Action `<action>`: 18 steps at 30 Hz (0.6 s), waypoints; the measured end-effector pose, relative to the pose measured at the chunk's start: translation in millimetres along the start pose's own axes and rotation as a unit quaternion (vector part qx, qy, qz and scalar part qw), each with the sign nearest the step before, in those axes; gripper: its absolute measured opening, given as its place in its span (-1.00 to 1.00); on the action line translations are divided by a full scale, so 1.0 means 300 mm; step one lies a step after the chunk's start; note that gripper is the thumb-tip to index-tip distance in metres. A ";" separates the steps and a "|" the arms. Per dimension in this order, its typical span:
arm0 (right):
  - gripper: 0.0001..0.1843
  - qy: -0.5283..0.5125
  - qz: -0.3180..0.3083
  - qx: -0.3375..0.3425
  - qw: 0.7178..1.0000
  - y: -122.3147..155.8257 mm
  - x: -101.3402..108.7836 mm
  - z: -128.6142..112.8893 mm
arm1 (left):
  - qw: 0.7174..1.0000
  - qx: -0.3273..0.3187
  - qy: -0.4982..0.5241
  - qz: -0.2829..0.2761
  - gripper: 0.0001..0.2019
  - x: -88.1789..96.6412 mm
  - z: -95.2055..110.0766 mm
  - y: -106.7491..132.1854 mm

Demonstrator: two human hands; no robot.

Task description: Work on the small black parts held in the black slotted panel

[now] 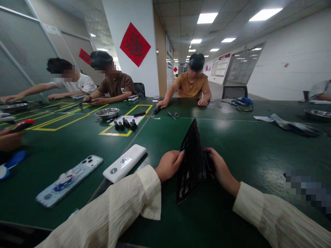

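Observation:
Upright and tilted above the green table is a thin black panel (191, 165) with a glossy face and rows of dim shapes; its exact kind I cannot tell. My left hand (170, 163) grips its left side, thumb pressed on the face and the other fingers hidden. On the other side, my right hand (221, 168) is closed around a dark part at the panel's back right edge, its fingertips partly hidden. A white power bank (125, 163) lies left of my left hand. Farther left rests a phone in a cartoon rabbit case (69, 181).
Across the green table (155, 137) stand several black cylindrical parts (125, 124) beside a metal bowl (107, 113). A person in a mustard shirt (192, 84) sits opposite, one hand on a dark object. Gloves (294, 125) lie at right. Another person's hand (11, 139) holds a red-and-black tool.

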State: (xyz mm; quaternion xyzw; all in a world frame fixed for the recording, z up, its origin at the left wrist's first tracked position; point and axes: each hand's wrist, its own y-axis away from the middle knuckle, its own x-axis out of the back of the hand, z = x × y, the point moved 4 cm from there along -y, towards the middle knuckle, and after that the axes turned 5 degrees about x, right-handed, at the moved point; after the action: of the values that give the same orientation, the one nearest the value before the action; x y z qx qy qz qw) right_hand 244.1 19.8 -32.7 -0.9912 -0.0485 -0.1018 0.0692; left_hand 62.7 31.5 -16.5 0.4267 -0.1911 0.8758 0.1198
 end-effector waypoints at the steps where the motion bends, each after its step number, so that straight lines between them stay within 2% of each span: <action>1: -0.67 0.001 0.000 0.001 1.000 0.000 0.000 -0.002 | 1.000 0.000 -0.002 0.000 -0.54 0.000 0.000 0.000; 12: -0.66 0.026 -0.002 0.018 0.999 -0.001 0.003 -0.008 | 1.000 -0.007 -0.002 0.005 -0.58 0.005 0.008 0.006; 18: -0.66 0.000 -0.001 0.011 1.000 -0.006 0.000 0.004 | 1.000 -0.017 -0.011 -0.004 -0.58 0.003 0.006 0.003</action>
State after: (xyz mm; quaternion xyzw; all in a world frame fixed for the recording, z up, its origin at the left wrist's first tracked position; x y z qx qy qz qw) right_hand 244.0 21.8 -33.6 -0.9904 -0.0504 -0.1010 0.0801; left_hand 63.0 29.9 -15.0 0.4349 -0.2052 0.8673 0.1285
